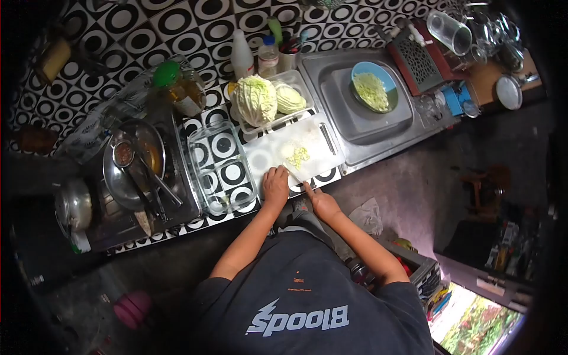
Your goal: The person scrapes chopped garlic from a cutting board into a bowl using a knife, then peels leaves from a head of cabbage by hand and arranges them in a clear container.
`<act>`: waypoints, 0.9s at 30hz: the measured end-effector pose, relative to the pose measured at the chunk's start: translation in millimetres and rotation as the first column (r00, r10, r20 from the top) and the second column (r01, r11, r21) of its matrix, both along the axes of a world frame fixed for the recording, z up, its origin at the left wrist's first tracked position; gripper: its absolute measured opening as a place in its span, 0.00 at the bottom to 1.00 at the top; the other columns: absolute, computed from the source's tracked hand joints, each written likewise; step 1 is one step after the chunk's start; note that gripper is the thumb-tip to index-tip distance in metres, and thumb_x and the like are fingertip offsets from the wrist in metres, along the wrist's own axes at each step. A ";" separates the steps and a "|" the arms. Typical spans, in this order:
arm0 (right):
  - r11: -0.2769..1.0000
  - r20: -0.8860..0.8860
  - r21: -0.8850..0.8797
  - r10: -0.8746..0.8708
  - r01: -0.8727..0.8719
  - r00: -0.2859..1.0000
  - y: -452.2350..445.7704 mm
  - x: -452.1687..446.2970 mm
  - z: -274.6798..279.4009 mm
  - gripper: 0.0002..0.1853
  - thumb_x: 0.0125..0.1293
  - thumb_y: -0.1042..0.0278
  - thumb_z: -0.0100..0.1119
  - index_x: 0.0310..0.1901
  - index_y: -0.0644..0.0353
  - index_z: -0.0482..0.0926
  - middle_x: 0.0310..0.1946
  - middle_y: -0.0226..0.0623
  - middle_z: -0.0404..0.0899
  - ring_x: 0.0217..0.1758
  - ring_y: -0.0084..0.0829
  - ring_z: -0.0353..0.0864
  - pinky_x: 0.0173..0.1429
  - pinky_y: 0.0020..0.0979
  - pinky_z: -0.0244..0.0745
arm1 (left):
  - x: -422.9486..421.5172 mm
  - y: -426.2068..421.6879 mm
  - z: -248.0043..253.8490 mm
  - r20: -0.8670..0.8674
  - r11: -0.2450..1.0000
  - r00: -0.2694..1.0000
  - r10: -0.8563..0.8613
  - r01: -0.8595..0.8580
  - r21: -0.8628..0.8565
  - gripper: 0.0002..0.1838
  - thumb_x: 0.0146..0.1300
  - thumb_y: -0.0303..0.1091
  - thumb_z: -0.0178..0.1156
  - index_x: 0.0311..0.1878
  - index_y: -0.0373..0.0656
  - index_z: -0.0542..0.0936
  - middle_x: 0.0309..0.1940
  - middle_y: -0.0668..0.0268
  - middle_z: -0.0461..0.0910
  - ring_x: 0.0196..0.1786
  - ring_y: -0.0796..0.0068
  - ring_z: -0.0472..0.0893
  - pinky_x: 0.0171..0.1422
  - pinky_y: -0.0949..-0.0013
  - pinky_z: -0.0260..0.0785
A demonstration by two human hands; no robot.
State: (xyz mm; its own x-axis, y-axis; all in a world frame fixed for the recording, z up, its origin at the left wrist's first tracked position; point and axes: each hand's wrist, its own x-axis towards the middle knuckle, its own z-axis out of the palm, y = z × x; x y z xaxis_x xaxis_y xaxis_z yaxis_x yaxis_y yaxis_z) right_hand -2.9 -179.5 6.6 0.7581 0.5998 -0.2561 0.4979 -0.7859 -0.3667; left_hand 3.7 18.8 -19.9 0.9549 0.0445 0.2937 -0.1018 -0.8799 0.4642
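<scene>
Pale chopped pieces (pixel 299 157) lie just beyond the left hand (pixel 276 184).

From here I see the black-and-white worktop (pixel 220 113) carrying a stove (pixel 118 222), glass dish (pixel 223 207), white cutting board (pixel 263 155) and clear tray (pixel 310 97), beside an inset steel sink (pixel 332 89).

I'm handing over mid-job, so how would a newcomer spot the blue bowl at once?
Find the metal sink to the right of the white cutting board. Inside it sits the blue bowl, round and holding pale green shreds. Its round shape and filling set it apart from the small blue item further right.
</scene>
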 end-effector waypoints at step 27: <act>0.987 -0.042 0.129 -0.093 0.097 0.995 -3.9 -8.9 9.8 0.39 0.60 0.84 0.47 0.75 0.50 0.60 0.38 0.49 0.77 0.40 0.50 0.81 0.45 0.45 0.77 | -3.9 15.6 21.7 -0.053 0.987 0.986 -0.157 0.156 -0.039 0.05 0.58 0.24 0.61 0.37 0.37 0.81 0.41 0.57 0.76 0.47 0.55 0.75 0.53 0.55 0.67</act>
State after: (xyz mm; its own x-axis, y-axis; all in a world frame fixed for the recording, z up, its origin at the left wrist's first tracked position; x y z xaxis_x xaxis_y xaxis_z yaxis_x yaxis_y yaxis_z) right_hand -11.8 -183.5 16.4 0.8050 0.5558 -0.2076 0.4083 -0.7729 -0.4857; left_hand -0.2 34.4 1.7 0.9657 -0.0976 0.2406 -0.2100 -0.8385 0.5028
